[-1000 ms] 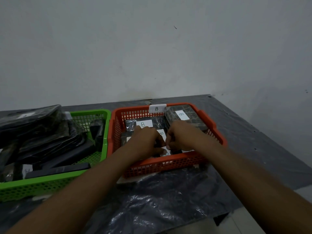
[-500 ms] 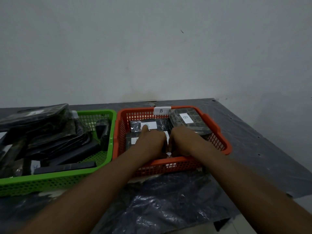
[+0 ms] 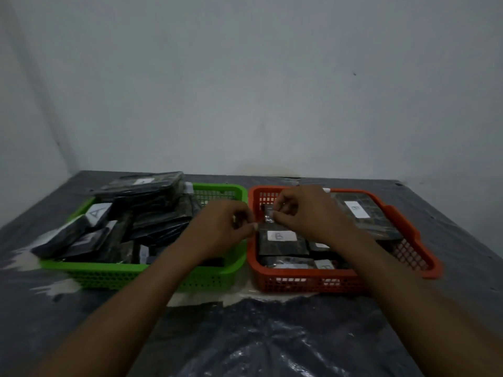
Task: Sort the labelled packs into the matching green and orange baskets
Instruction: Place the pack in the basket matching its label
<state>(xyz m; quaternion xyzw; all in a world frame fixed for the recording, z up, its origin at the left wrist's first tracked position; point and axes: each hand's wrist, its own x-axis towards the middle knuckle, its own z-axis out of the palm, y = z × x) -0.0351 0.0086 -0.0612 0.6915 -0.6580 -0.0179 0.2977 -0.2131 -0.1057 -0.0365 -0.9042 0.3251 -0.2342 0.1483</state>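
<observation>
An orange basket on the right holds dark plastic packs with white B labels. To its left, a green basket is heaped with dark packs, one showing an A label. Both of my hands hover over the left half of the orange basket. My right hand pinches the shiny top edge of a dark pack labelled B. The thumb and fingers of my left hand close on that pack's upper left corner. Another B pack lies along the orange basket's right side.
The baskets stand side by side on a table under dark plastic sheeting, close to a pale wall. The table's right edge drops away past the orange basket. Pale patches show where the sheeting is torn in front of the baskets.
My hands have risen from low inside the orange basket and now pinch a B pack by its top. The view has swung left, so both baskets sit in the middle.
</observation>
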